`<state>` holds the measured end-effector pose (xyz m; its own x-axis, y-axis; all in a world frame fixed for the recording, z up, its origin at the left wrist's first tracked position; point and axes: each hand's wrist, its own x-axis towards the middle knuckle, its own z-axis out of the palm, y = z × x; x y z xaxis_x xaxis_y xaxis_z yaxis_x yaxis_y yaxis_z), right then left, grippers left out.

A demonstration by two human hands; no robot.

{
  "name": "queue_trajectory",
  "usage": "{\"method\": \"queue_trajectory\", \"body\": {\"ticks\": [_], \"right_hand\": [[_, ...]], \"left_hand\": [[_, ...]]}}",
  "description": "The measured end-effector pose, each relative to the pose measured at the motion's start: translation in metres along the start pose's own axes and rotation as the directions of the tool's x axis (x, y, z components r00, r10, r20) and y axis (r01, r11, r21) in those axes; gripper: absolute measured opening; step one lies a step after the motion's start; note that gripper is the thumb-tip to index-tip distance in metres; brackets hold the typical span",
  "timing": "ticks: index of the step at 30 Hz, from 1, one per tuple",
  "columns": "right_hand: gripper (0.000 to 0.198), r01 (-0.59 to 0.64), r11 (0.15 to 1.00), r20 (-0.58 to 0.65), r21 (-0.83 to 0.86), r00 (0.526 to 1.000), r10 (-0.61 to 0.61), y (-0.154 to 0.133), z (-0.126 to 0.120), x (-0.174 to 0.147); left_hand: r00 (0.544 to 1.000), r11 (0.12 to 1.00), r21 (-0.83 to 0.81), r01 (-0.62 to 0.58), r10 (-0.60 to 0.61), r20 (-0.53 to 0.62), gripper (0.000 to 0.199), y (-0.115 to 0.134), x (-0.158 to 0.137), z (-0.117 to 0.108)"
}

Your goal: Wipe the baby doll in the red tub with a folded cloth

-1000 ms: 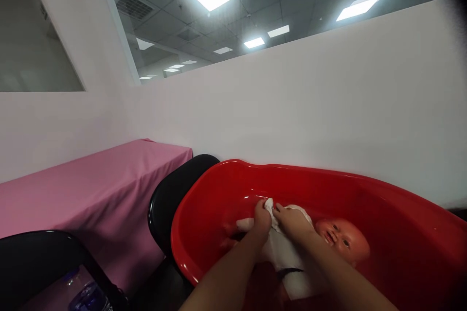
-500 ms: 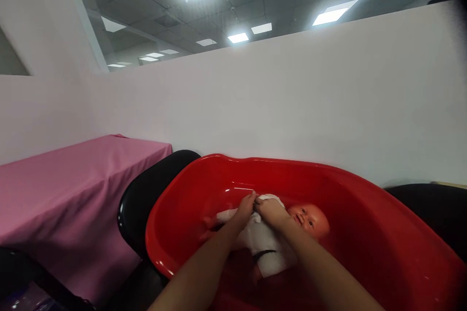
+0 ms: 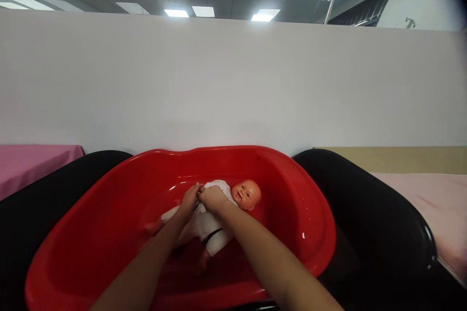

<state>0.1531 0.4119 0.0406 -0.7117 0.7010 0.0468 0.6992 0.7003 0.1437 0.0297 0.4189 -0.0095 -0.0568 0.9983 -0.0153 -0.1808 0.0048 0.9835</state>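
Observation:
A baby doll [image 3: 247,195] lies on its back in a red tub [image 3: 299,189], head to the right and legs toward the left. It wears a white garment [image 3: 210,223] with a dark band near the sleeve. My left hand [image 3: 189,198] and my right hand [image 3: 212,198] meet over the doll's middle. Both hands have their fingers closed, pinching the garment's fabric between them. The fingertips and the exact bit of cloth they grip are partly hidden. The doll's near arm hangs down toward the tub floor.
Black rounded supports [image 3: 350,204] flank the tub on both sides. A table with a pink cloth [image 3: 32,160] is at the left, and a pale pink surface [image 3: 412,199] lies at the right. Behind the tub stands a white partition [image 3: 233,82].
My view has swung to the right, so the tub and doll appear further left and the right-hand surface shows. My hands stay together on the doll's garment.

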Motion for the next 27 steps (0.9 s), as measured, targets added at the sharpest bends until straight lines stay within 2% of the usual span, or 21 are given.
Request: {"method": "queue_trajectory", "body": {"ticks": [4,12,16,24,27], "right_hand": [[0.027,0.061,0.998,-0.036,-0.013,0.997,-0.061,0.004,0.001,-0.004],[0.029,-0.079,0.995,-0.122,0.052,0.989,0.085,0.006,0.011,-0.007],[0.034,-0.131,0.987,-0.117,0.092,0.983,0.141,0.004,0.007,-0.007],[0.035,-0.037,0.972,-0.106,0.233,0.992,0.063,0.012,0.007,-0.007],[0.035,-0.047,0.953,-0.071,0.3,0.995,0.072,0.01,0.007,-0.006]], "left_hand": [[0.999,0.999,0.005,0.044,-0.044,0.01,0.051,0.005,-0.004,0.002],[0.993,0.995,0.017,-0.096,0.094,0.077,0.043,0.01,-0.005,0.004],[0.997,0.999,-0.033,-0.013,0.016,0.08,0.051,0.008,-0.004,0.004],[0.994,0.998,0.044,0.035,-0.04,0.104,0.059,0.002,-0.002,0.0],[0.98,0.994,0.068,0.083,-0.094,0.174,0.065,0.005,-0.004,0.0]]}}
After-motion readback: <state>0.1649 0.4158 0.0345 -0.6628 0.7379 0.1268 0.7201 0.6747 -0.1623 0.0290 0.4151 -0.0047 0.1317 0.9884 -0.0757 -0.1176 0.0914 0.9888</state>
